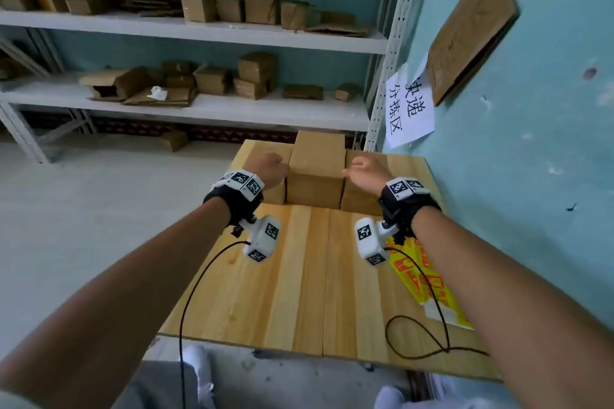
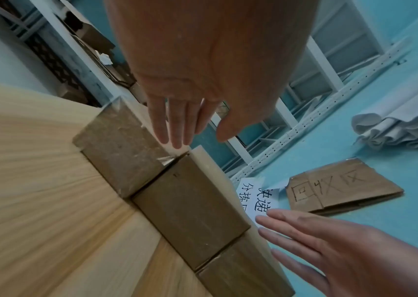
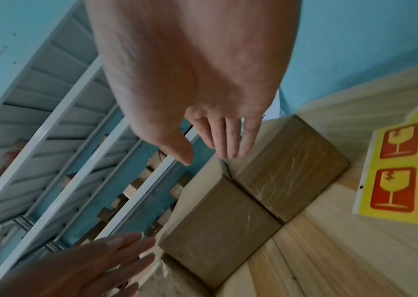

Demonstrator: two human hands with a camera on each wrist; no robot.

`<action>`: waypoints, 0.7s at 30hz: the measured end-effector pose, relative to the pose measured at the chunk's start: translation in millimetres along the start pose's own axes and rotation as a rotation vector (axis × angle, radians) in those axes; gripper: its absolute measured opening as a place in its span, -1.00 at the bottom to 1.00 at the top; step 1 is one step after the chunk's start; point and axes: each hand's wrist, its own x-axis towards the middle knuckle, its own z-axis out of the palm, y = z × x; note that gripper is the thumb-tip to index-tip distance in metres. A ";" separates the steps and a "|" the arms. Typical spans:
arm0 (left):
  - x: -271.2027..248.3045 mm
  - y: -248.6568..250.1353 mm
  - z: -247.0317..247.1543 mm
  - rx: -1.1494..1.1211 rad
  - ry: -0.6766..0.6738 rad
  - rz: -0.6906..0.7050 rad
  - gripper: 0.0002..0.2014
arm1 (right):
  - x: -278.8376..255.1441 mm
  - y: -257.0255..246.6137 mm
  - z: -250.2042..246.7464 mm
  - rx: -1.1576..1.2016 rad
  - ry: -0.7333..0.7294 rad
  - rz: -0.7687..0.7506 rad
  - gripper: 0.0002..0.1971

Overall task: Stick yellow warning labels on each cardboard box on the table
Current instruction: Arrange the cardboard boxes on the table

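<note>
Three brown cardboard boxes stand in a row at the far end of the wooden table (image 1: pixel 299 276): a left box (image 2: pixel 118 152), a taller middle box (image 1: pixel 315 169) and a right box (image 3: pixel 289 176). My left hand (image 1: pixel 275 166) hovers over the left box, next to the middle box's left side, fingers straight and holding nothing. My right hand (image 1: pixel 357 169) mirrors it over the right box, fingers (image 3: pixel 230 140) straight and empty. Whether either hand touches the middle box I cannot tell. A yellow sheet of red fragile labels (image 1: pixel 422 279) lies under my right forearm.
A teal wall (image 1: pixel 531 143) runs along the table's right edge, with a paper sign (image 1: pixel 408 109) and a cardboard piece (image 1: pixel 468 30) on it. White shelves (image 1: pixel 199 109) with several cardboard boxes stand beyond the table. Black wrist-camera cables (image 1: pixel 432 335) trail over the table.
</note>
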 end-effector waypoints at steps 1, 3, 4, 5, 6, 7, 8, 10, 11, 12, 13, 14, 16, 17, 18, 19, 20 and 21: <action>0.4 -0.3 0.7 0.024 -0.018 0.006 -0.48 | 2.3 -0.2 3.6 0.005 -0.008 0.004 -0.48; 4.1 3.1 -0.3 0.022 -0.019 0.002 -0.50 | 9.1 -2.5 7.0 -0.009 -0.009 0.016 -0.53; 5.0 4.9 -1.5 0.011 -0.018 -0.003 -0.52 | 11.7 -2.5 8.4 -0.004 -0.025 0.019 -0.54; 6.9 6.0 -0.5 0.023 -0.017 0.030 -0.56 | 14.3 -2.0 10.7 -0.018 -0.037 0.016 -0.55; 7.0 7.1 0.3 0.050 -0.023 0.052 -0.59 | 15.9 -1.0 13.4 -0.034 -0.044 0.017 -0.55; 7.0 7.0 0.7 0.082 -0.030 0.080 -0.61 | 18.1 0.4 15.7 -0.046 -0.052 0.013 -0.53; 8.6 6.5 1.6 0.121 -0.035 0.088 -0.63 | 20.3 1.3 18.1 -0.061 -0.057 0.012 -0.51; 12.3 5.9 3.3 0.135 -0.031 0.116 -0.70 | 23.0 2.0 20.2 -0.073 -0.055 0.015 -0.47; 15.0 5.4 4.9 0.139 -0.036 0.126 -0.76 | 24.5 2.3 20.9 -0.078 -0.056 0.009 -0.47; 18.8 3.8 7.3 0.139 -0.043 0.121 -0.81 | 24.6 1.9 21.0 -0.086 -0.058 0.001 -0.47; 20.8 2.7 8.5 0.126 -0.046 0.116 -0.84 | 25.8 2.4 21.3 -0.086 -0.057 -0.005 -0.48; 21.5 2.4 8.7 0.121 -0.046 0.107 -0.84 | 25.9 2.1 21.1 -0.084 -0.059 -0.011 -0.48; 22.4 3.5 7.7 0.090 -0.043 0.096 -0.80 | 28.3 2.7 21.6 -0.073 -0.053 -0.017 -0.50; 21.8 4.4 7.1 0.077 -0.044 0.095 -0.77 | 29.4 3.3 22.2 -0.066 -0.044 -0.018 -0.51; 21.6 5.1 6.5 0.067 -0.048 0.093 -0.73 | 29.5 2.8 22.6 -0.051 -0.028 -0.018 -0.50; 21.1 5.6 6.0 0.058 -0.054 0.092 -0.70 | 30.6 2.9 23.5 -0.036 -0.013 -0.018 -0.48; 20.9 5.8 5.0 0.046 -0.057 0.087 -0.67 | 31.0 2.5 24.0 -0.022 0.000 -0.019 -0.47; 20.1 6.2 4.2 0.034 -0.058 0.080 -0.65 | 31.9 2.7 24.9 -0.015 0.006 -0.017 -0.47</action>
